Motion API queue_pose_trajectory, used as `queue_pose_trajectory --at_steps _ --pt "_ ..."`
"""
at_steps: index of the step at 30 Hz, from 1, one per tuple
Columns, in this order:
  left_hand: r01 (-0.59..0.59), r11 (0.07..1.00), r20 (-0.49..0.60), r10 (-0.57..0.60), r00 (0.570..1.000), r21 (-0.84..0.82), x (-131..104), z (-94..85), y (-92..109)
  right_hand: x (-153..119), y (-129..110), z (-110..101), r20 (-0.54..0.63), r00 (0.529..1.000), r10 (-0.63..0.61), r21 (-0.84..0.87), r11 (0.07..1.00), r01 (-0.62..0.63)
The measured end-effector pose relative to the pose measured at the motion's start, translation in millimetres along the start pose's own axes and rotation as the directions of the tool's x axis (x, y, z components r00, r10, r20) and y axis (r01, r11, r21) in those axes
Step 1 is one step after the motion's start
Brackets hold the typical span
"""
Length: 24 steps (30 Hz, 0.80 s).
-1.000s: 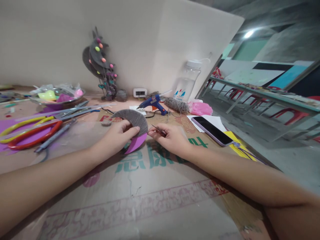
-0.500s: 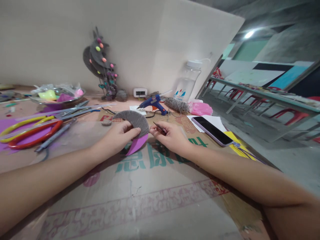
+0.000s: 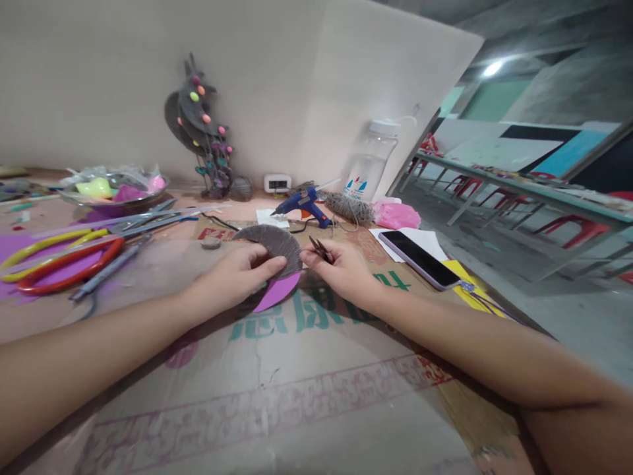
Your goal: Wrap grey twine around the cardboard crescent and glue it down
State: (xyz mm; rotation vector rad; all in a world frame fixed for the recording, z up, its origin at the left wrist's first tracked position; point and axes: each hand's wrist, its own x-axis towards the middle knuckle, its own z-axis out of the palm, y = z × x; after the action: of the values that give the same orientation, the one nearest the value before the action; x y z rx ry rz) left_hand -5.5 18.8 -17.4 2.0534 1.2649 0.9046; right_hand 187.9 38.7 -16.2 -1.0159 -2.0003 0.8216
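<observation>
A crescent moon shape (image 3: 279,243) is wrapped in grey yarn over its upper part, and its lower tip shows bare purple (image 3: 277,293). My left hand (image 3: 250,269) grips the crescent, thumb on top and fingers behind. Close against its right edge is my right hand (image 3: 341,267), closed around a small dark two-pointed tool (image 3: 321,251), like tweezers or thread snips. That hand's thumb and index finger pinch at the crescent's edge; any yarn between them is too fine to see. Below both hands lies printed cardboard (image 3: 277,409) under a clear sheet.
Behind the hands lie a blue glue gun (image 3: 304,206), grey yarn (image 3: 350,207) and a water bottle (image 3: 373,161). A phone (image 3: 420,259) is at right. Scissors with red and yellow handles (image 3: 72,267) and a bowl (image 3: 116,206) are left. A decorated moon hanging (image 3: 198,125) stands against the board.
The crescent and my left hand have shifted slightly right and down. My right hand has moved a little right, and the tool's points now show spread apart.
</observation>
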Motion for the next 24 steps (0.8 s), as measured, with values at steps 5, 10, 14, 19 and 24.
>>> queue_pose_trajectory --at_steps 5,10,14,19,24 --pt "0.025 0.998 -0.045 -0.028 0.999 -0.055 -1 1.4 -2 -1 -4 0 0.005 1.000 0.021 0.054 0.998 -0.022" --pt "0.051 0.985 -0.042 -0.058 0.997 -0.163 -2 0.6 0 -3 -8 -1 -0.041 0.999 -0.006 0.146 0.989 0.012" --pt "0.014 0.961 -0.038 -0.026 0.999 -0.278 -5 0.7 4 -5 -8 1 0.066 0.997 -0.026 0.147 0.989 0.016" --pt "-0.011 0.943 -0.052 -0.007 0.999 -0.332 -7 1.5 5 -4 -10 7 0.188 0.982 0.026 0.167 0.984 -0.058" --pt "-0.019 0.916 -0.050 -0.001 0.999 -0.401 -6 2.2 4 0 -19 6 0.137 0.988 0.072 0.300 0.947 -0.111"
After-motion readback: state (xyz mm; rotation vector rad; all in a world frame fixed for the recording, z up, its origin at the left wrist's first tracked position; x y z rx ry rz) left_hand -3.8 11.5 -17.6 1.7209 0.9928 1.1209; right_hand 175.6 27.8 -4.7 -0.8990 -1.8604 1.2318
